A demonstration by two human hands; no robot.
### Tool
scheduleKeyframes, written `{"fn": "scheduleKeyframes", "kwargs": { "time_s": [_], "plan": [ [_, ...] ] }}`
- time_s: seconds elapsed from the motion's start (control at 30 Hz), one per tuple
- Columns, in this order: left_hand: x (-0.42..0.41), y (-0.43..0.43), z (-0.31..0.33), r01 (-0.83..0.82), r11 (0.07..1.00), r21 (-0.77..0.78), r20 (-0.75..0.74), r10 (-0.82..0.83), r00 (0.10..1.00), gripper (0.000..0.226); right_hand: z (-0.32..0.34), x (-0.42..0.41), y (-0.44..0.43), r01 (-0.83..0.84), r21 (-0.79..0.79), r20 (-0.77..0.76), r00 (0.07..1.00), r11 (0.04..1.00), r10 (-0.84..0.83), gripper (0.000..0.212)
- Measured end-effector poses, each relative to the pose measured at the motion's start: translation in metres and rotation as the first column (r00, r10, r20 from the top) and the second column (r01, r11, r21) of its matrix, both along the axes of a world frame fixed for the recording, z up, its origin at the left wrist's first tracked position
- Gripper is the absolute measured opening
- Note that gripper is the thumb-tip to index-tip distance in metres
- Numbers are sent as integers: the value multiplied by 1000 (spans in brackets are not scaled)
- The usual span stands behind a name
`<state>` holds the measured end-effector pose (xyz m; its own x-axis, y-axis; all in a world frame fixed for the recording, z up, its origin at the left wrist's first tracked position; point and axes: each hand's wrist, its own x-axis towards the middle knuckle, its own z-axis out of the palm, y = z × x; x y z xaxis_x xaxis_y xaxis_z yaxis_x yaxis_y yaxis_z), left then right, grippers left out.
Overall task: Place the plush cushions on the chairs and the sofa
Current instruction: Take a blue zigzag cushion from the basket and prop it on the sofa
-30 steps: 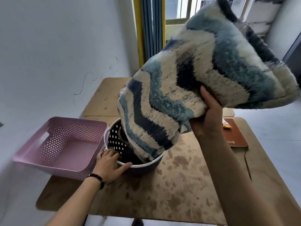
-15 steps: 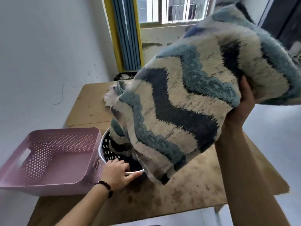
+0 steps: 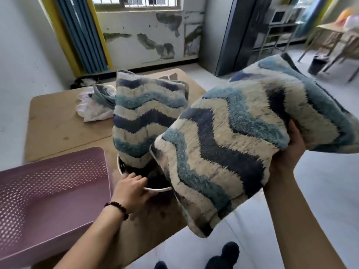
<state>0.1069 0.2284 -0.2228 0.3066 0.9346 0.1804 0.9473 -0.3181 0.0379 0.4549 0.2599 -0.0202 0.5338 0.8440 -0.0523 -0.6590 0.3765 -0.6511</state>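
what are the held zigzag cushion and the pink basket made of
Held blue-and-cream zigzag cushion: seemingly soft plush pile fabric, matte; fuzzy fibres blur the stripe edges. Pink rectangular perforated basket: probably moulded plastic, smooth satin finish; even rows of small holes.

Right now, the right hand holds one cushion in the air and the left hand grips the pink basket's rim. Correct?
No: in the head view the left hand grips the rim of the round dark basket, not the pink basket. The rest holds.

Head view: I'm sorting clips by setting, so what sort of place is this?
Probably a worn indoor room, perhaps a workroom: a barred window with a blue curtain, a wall with peeling paint, and a plain wooden table.
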Motion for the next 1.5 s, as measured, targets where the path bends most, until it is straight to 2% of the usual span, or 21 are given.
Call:
{"fn": "scheduleKeyframes", "kwargs": {
  "time_s": [0.13,0.27,0.4,0.47,0.5,0.57,0.67,0.7,0.77,0.83,0.93,1.0,1.03,1.07,1.13,1.23,1.3,1.33,1.4,1.43,1.5],
  "plan": [
    [60,-18,-2,-18,998,-68,66,22,998,39,-2,2,-34,-56,25,-59,997,998,57,59],
    [94,-23,2,-56,982,-179,39,64,997,29,-1,35,-68,52,15,-7,999,999,-52,29],
    [110,-30,9,-111,968,-224,30,120,992,28,-2,76,-115,43,60,-73,997,997,-38,43],
    [126,-38,17,-179,952,-248,18,189,982,28,-3,106,-150,84,69,-85,993,994,-78,41],
    [133,-42,22,-221,945,-242,56,241,969,28,-5,120,-165,114,53,-87,990,992,-110,36],
    [166,-56,40,-225,944,-241,237,283,929,29,-8,159,-209,202,3,-69,977,979,-201,29],
    [246,-83,77,-89,970,-225,504,193,842,31,-17,212,-282,279,-55,-74,956,959,-282,28],
    [282,-95,89,-11,970,-241,548,146,824,37,-21,230,-309,286,-75,-91,952,955,-292,27],
    [360,-121,107,190,943,-272,633,27,774,57,-28,263,-359,286,-110,-115,948,952,-298,40],
    [431,-147,115,389,867,-310,696,-72,714,79,-36,290,-402,279,-154,-118,947,948,-298,52],
    [538,-197,110,638,658,-399,701,-230,675,96,-53,336,-467,345,-206,-110,922,916,-372,38],
    [594,-234,104,764,472,-441,744,-283,605,97,-55,366,-502,435,-216,-100,881,874,-463,37],
    [624,-256,101,803,393,-447,782,-263,565,85,-56,384,-522,500,-218,-81,847,838,-526,36],
    [652,-274,95,823,356,-443,818,-215,533,72,-59,403,-541,563,-214,-47,810,798,-584,29],
    [709,-312,90,828,356,-434,864,-97,494,61,-68,440,-578,669,-249,-19,719,700,-694,21],
    [792,-361,82,859,339,-384,907,-39,420,39,-86,493,-633,700,-408,36,654,587,-755,18],
    [853,-397,79,874,325,-362,923,-3,384,29,-95,532,-674,723,-485,167,629,492,-759,18],
    [878,-412,76,874,328,-358,927,9,376,27,-99,546,-692,736,-532,249,609,420,-753,32],
    [933,-455,75,887,270,-374,923,16,384,25,-99,568,-737,758,-583,327,549,294,-769,78],
    [962,-480,76,900,216,-380,923,20,385,26,-100,577,-760,779,-584,341,490,228,-802,89],
    [1004,-531,83,918,116,-379,925,37,378,33,-88,582,-795,835,-544,421,357,82,-834,91]
  ]
}}
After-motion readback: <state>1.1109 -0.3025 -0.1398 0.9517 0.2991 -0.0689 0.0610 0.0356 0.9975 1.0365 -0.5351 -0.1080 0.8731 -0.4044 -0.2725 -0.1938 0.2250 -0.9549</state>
